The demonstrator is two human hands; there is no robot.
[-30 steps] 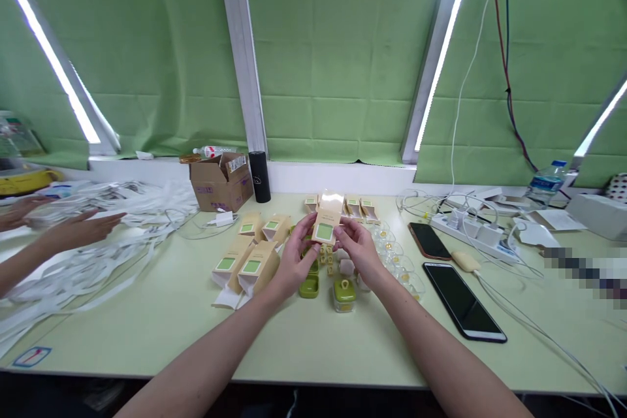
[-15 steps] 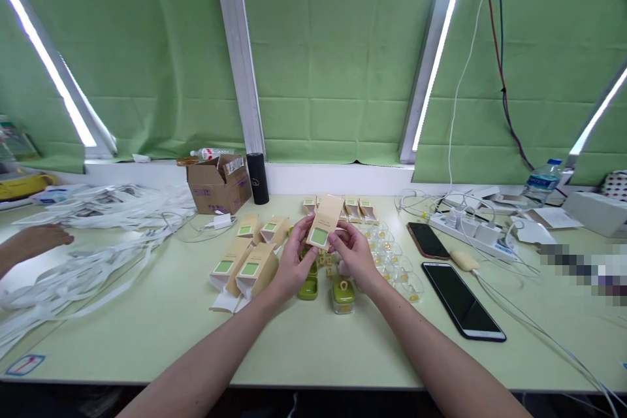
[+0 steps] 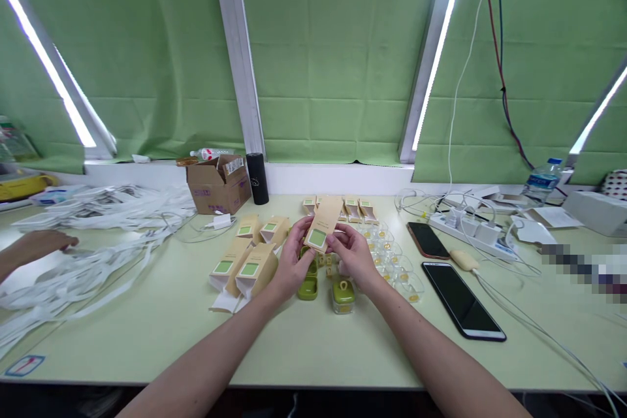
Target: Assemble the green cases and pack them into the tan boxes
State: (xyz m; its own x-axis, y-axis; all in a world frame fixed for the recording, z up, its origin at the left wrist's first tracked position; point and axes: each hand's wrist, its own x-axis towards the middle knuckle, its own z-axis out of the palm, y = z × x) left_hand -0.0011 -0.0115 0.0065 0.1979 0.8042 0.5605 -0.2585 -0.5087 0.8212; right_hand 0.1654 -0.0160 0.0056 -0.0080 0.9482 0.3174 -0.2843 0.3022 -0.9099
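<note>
Between my two hands a kraft paper box (image 3: 325, 215) with a green square on its front is held tilted above the table. My left hand (image 3: 296, 261) grips its left side and my right hand (image 3: 353, 252) its lower right, thumb on the front. Below them lie green lids (image 3: 308, 288) and a small clear container with a green lid (image 3: 343, 297). Rows of clear containers (image 3: 392, 261) with yellow spots spread to the right of my right hand, partly hidden by it. More kraft boxes (image 3: 257, 269) with open flaps stand left of my left hand.
A phone (image 3: 464, 300), a second phone (image 3: 428, 240) and a power strip (image 3: 473, 235) with cables lie at right. White straps (image 3: 112, 255) cover the left side, where another person's hand (image 3: 42, 245) reaches. A cardboard carton (image 3: 218, 184) and black cylinder (image 3: 257, 178) stand behind.
The kraft box has shifted slightly left and down in my hands. The other person's hand at far left has moved a little right and lower.
</note>
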